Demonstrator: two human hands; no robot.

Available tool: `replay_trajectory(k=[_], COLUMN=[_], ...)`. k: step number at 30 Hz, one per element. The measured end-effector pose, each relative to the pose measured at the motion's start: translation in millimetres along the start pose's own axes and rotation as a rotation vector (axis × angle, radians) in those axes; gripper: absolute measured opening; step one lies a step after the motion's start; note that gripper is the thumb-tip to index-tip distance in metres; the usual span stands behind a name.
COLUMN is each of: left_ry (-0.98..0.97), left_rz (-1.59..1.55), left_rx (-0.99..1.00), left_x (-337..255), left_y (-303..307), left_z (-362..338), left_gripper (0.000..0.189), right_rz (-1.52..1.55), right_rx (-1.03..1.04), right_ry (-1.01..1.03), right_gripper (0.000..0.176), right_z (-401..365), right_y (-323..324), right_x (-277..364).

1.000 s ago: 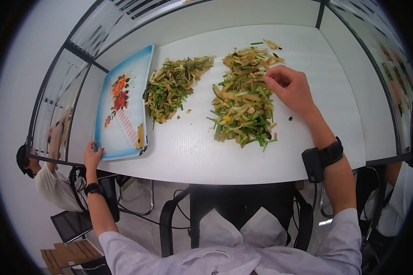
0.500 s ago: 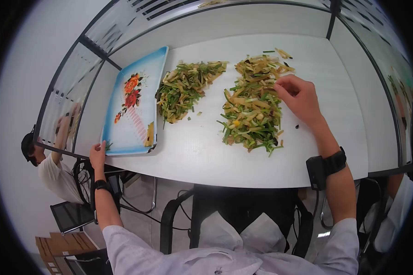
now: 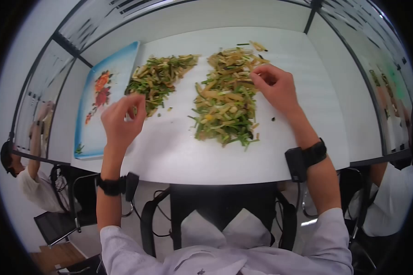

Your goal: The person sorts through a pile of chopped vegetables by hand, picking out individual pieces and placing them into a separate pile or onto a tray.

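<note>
Two piles of cut green and yellowish vegetable strips lie on the white table. My right hand is at the upper right edge of the right pile, its thumb and index finger pinched; what they hold, if anything, is too small to tell. Over the lower left edge of the left pile is my left hand, its fingers curled together, their contents not visible. Left of it stands a blue-rimmed tray with a red flower pattern and a green bit in its near left corner.
Low partitions with dark frames enclose the white table. A small dark scrap lies right of the right pile. A black chair stands at the front edge. Another person is at the far left, and a white sleeve shows at the right.
My left hand has moved from the tray's near corner up and right to the left pile. My right hand stays by the right pile. The whole view has shifted, moving the table leftward in the picture.
</note>
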State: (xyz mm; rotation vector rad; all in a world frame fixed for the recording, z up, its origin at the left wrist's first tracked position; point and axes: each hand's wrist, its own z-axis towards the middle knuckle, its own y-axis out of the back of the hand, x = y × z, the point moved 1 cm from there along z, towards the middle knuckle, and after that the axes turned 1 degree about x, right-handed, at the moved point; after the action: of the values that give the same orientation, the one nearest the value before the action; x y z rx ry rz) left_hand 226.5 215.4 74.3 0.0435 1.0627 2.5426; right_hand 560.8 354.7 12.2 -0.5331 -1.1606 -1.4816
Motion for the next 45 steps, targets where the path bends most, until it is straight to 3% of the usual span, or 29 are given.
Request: replay_trajectory(k=[1, 3, 5, 11, 17, 24, 33, 39, 41, 45], left_ry=[0.008, 0.243, 0.301, 0.109, 0.18, -0.01, -0.004, 0.101, 0.292, 0.456], left_rz=[-0.068, -0.37, -0.519, -0.581, -0.313, -0.421, -0.406, -0.379, -0.272, 0.023], left_rx=[-0.079, -0.216, -0.244, 0.389, 0.793, 0.693, 0.661, 0.507, 0.291, 0.165], left_x=[-7, -12, -16, -15, -15, -28, -22, -7, -6, 74], left_y=[-19, -60, -84, -85, -60, -67, -67, -47, -22, 57], left_z=[11, 31, 35, 19, 25, 19, 19, 19, 6, -58], left_gripper=[0.012, 0.008, 0.004, 0.009, 0.019, 0.015, 0.007, 0.01, 0.009, 0.008], right_rz=[0.036, -0.016, 0.018, -0.002, 0.045, -0.007, -0.012, 0.012, 0.028, 0.016], right_rx=[-0.028, -0.029, -0.015, -0.023, -0.04, -0.087, -0.103, -0.076, -0.088, -0.052], right_ry=[0.008, 0.017, -0.051, 0.001, 0.007, 0.046, -0.026, -0.022, -0.034, -0.054], right_gripper=[0.013, 0.013, 0.013, 0.013, 0.009, 0.01, 0.012, 0.013, 0.013, 0.012], right_z=[1, 1, 1, 3, 3, 3, 3, 4, 5, 2], right_y=[2, 6, 7, 6, 7, 6, 7, 9, 7, 8], right_x=[0, 3, 4, 0, 2, 0, 1, -1, 0, 2])
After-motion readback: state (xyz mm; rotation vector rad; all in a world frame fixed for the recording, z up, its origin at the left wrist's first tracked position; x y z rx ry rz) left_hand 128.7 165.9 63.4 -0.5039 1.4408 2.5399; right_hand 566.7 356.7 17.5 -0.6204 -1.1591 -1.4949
